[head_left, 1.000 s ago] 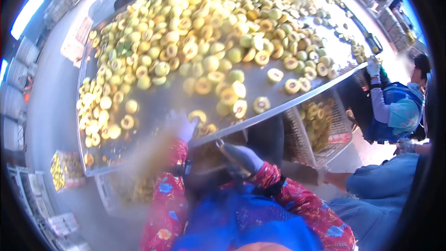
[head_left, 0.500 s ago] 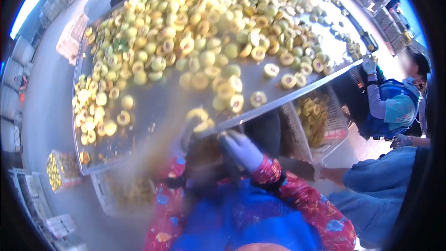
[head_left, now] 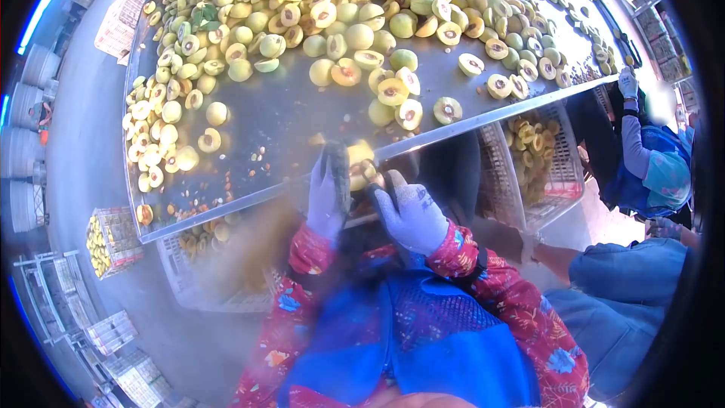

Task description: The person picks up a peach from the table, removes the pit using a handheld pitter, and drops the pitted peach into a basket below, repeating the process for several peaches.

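At the near edge of a metal table (head_left: 294,117), my left hand (head_left: 326,190), in a pale glove with a dark palm, is closed around yellow halved fruit (head_left: 359,157), apricot-like. My right hand (head_left: 411,213), gloved the same way, is closed just right of that fruit, thumb and fingers bent together. A small brownish bit shows at its fingertips, too blurred to name. Many yellow-green fruits (head_left: 332,15) are heaped on the table, several cut open with brown pits or hollows showing. One cut half (head_left: 447,110) lies near the rim, beyond my right hand.
Below the table edge, a crate (head_left: 513,174) of fruit stands at the right and another crate (head_left: 181,272) at the left, partly blurred. A person in a blue vest (head_left: 646,155) works at the right, a gloved hand (head_left: 627,83) on the table edge. Bent legs (head_left: 615,287) are close by.
The view has shifted, so the table sits higher in it. My left hand, blurred before, is now raised with yellow fruit in it, and my right hand has come close beside it.
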Demonstrator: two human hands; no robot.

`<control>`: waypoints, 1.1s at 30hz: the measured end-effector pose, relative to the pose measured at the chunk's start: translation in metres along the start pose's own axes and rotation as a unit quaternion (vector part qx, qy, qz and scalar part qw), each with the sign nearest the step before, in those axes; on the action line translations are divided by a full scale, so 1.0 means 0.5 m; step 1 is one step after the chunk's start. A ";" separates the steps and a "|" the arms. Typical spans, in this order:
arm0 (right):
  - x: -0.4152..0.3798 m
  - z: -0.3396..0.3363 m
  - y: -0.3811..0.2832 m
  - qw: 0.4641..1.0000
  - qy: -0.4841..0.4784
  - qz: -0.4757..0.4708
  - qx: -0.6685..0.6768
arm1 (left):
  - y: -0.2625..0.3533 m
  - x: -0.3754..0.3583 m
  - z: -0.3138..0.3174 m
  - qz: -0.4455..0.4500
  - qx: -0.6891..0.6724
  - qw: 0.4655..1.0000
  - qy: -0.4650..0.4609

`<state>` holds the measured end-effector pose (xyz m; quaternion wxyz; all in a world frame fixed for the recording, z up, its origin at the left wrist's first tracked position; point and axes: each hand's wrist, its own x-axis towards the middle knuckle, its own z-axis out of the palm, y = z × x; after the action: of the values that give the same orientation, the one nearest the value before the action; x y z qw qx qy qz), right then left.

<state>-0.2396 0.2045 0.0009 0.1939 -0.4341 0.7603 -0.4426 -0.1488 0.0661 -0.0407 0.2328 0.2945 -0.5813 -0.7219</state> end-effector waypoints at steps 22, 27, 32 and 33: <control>-0.002 -0.084 -0.007 0.354 -0.198 0.364 0.838 | -0.010 0.009 0.071 0.096 0.084 0.990 -0.064; -0.031 -0.028 0.068 0.404 -0.235 0.291 0.835 | 0.005 -0.015 0.136 0.030 -0.093 0.994 0.045; -0.004 -0.058 0.044 0.625 -0.207 0.288 0.695 | 0.011 -0.060 -0.108 0.030 0.279 0.941 0.191; -0.002 -0.045 0.054 0.598 -0.232 0.311 0.701 | 0.057 -0.079 -0.150 -0.056 0.432 0.880 0.190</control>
<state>-0.2676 0.2231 -0.0098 0.7343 0.0105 0.2348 -0.6368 -0.0682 0.0341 -0.0180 0.1476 0.5300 -0.7623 -0.3409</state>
